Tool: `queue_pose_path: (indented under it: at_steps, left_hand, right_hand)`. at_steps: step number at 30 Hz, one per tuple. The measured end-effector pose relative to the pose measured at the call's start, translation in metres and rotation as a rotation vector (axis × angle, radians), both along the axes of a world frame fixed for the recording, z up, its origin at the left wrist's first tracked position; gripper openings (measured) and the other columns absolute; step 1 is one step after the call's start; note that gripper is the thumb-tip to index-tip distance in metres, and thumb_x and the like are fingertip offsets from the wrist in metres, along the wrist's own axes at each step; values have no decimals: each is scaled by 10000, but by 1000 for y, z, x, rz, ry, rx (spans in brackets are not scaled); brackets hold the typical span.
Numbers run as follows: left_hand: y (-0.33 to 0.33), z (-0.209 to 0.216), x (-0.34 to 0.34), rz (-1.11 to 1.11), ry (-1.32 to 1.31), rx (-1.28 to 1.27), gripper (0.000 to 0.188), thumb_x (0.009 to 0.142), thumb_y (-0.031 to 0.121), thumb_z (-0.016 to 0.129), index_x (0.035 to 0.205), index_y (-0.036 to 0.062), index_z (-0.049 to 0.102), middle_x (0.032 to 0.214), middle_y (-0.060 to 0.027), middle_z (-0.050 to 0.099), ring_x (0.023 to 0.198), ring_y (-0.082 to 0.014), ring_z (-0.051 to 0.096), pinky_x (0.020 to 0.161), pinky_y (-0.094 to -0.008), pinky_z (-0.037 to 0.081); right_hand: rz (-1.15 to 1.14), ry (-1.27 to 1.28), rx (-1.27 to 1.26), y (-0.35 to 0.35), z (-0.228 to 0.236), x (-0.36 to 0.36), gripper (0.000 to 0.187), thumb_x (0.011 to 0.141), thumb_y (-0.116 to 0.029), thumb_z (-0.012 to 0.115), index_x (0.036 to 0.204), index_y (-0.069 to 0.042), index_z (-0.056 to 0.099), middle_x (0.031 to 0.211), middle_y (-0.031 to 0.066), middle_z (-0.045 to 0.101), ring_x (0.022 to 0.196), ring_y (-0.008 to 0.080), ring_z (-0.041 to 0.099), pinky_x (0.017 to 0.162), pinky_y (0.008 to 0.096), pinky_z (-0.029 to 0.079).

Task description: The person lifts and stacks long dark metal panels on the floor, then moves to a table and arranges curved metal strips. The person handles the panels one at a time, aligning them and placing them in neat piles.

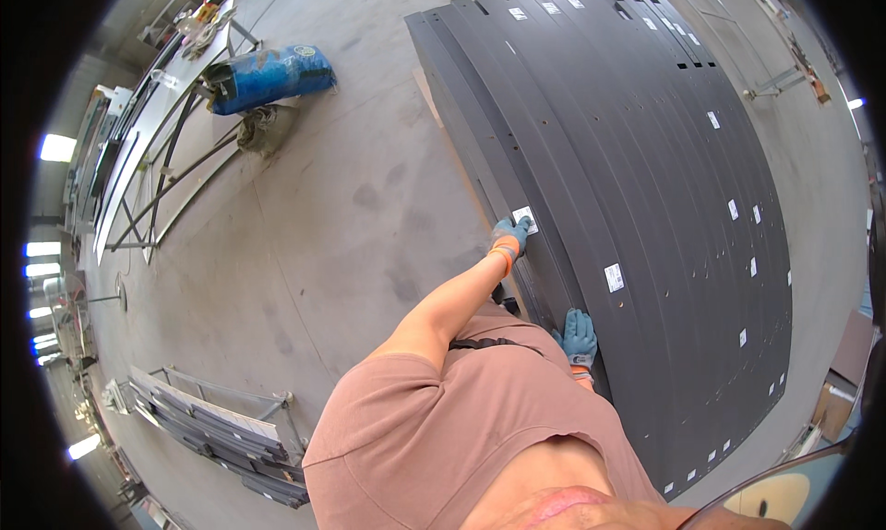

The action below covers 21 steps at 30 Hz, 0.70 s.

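Note:
Beside me lies a stack of long dark grey metal panels, several of them bearing small white labels. My left hand, in a blue-grey glove with an orange cuff, reaches to the near edge of the stack. Its fingertips touch a white label on a narrow panel there, covering part of it; thumb and fingers look apart. Closer to my body, my right hand wears a matching glove and rests on the panel edge. Its fingers are stretched out flat, and no object shows in it.
A blue plastic-wrapped bundle leans by a metal-framed table at the far left. At the lower left, a rack holds long dark profiles. Grey concrete floor lies left of the stack; brown boards stand at the right.

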<state>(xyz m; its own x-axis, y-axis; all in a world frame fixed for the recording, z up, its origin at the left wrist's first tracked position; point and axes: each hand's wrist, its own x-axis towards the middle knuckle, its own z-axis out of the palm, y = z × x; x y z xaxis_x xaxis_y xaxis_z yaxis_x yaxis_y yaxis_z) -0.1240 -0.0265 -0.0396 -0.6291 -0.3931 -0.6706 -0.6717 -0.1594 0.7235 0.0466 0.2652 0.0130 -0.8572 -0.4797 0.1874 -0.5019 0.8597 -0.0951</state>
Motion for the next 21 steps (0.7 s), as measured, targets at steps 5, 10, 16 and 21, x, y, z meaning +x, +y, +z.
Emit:
queue_pose_path:
  at_steps: [5, 10, 16, 21]
  left_hand:
    - [-10, 1, 1, -57, -42, -102, 369, 962, 384, 704, 1152, 68, 717, 869, -90, 718, 662, -196, 641, 547, -373, 537]
    - [-33, 48, -23, -239, -95, -193, 819, 908, 525, 698, 1368, -135, 542, 1327, -321, 633, 1267, -442, 607, 1055, -455, 493]
    - [-144, 76, -125, 65, 21, -298, 936, 902, 553, 676, 1500, -112, 398, 1535, -326, 441, 1443, -439, 430, 1187, -452, 372]
    - [-248, 88, -232, 219, 95, -357, 877, 943, 537, 629, 1521, -78, 393, 1559, -285, 433, 1459, -414, 417, 1210, -438, 341]
  right_hand:
    - [15, -80, 9, -6, 6, -4, 841, 714, -307, 834, 1448, -48, 516, 1390, 154, 569, 1245, 381, 559, 1012, 494, 518]
    - [-14, -120, -40, -48, 51, -36, 823, 735, -322, 815, 1447, -41, 512, 1416, 173, 556, 1274, 389, 546, 1048, 505, 479]
    - [97, -147, -94, -147, 60, -132, 792, 764, -326, 788, 1453, -50, 513, 1437, 184, 543, 1308, 396, 530, 1078, 509, 452]
    - [119, -144, -93, -250, 65, -229, 750, 807, -383, 760, 1439, -46, 537, 1453, 196, 534, 1324, 400, 517, 1093, 512, 433]
